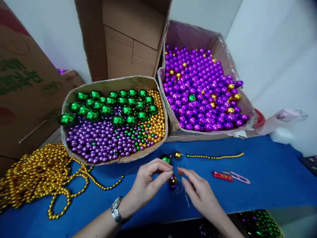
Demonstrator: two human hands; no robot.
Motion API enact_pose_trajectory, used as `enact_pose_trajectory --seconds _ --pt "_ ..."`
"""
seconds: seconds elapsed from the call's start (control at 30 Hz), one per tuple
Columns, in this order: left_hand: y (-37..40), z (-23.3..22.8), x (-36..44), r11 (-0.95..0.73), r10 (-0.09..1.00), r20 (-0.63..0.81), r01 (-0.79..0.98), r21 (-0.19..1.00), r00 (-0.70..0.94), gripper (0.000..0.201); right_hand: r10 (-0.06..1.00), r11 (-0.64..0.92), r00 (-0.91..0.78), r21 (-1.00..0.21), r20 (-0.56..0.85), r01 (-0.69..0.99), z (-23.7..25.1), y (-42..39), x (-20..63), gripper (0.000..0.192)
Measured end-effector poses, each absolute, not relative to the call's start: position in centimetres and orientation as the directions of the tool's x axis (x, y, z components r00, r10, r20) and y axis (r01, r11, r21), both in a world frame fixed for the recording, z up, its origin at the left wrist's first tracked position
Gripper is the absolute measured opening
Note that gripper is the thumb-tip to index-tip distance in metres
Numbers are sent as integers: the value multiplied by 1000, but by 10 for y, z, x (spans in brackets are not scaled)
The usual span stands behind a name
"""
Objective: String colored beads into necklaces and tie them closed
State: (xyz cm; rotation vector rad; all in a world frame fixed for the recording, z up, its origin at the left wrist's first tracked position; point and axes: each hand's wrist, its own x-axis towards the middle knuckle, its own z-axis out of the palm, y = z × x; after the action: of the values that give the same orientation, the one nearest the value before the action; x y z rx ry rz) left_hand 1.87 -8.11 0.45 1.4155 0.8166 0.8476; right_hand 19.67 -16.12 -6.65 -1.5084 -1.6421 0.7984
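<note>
My left hand point(152, 177), with a watch point(116, 210) on its wrist, pinches a fine clear thread just above a few large beads. Among these, a shiny gold and purple bead point(172, 180) shows below the fingertips. My right hand point(196, 188) is close by on the right, its thumb and forefinger apart. Between the hands the thread loops down, and a thin needle point(187, 201) lies below it. Just beyond the fingers are a large green bead point(165, 159) and a gold bead point(177, 154), in line with a strand of small gold beads point(215, 156).
A cardboard box point(116, 162) holds green, purple and gold beads. Another box point(170, 125) is full of purple beads. Gold bead strands point(37, 175) are heaped at left on the blue cloth point(260, 178). A red packet point(222, 176) and pink-handled snips point(241, 178) lie at right.
</note>
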Motion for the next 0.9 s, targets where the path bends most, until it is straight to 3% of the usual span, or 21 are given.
enact_pose_trajectory --seconds 0.13,0.33,0.4,0.5,0.6,0.67,0.8,0.9 --pt "-77 28 29 15 898 58 -160 987 437 9 978 205 -69 -866 195 457 -50 -150 186 35" --pt "-70 11 29 -108 888 145 -109 988 435 15 987 145 -3 -889 159 434 -63 -149 190 28" --pt "-71 -5 32 -139 844 150 -62 988 514 29 989 125 29 -909 148 397 -54 -151 196 28" --pt "-76 -30 44 -323 660 232 -8 946 715 43 989 111 63 -957 132 268 -31 -154 200 29" --pt "-84 -51 59 -513 461 234 42 857 856 31 991 94 80 -988 104 123 -10 -160 201 31" --pt "-88 -63 64 -629 398 178 126 767 900 20 974 119 188 -993 122 27 -1 -165 204 30" --pt "-89 -88 55 -808 416 118 307 503 902 9 863 284 467 -949 192 -134 7 -176 233 17" --pt "-82 -104 35 -863 441 104 389 320 892 10 764 360 602 -927 230 -102 4 -183 280 15"
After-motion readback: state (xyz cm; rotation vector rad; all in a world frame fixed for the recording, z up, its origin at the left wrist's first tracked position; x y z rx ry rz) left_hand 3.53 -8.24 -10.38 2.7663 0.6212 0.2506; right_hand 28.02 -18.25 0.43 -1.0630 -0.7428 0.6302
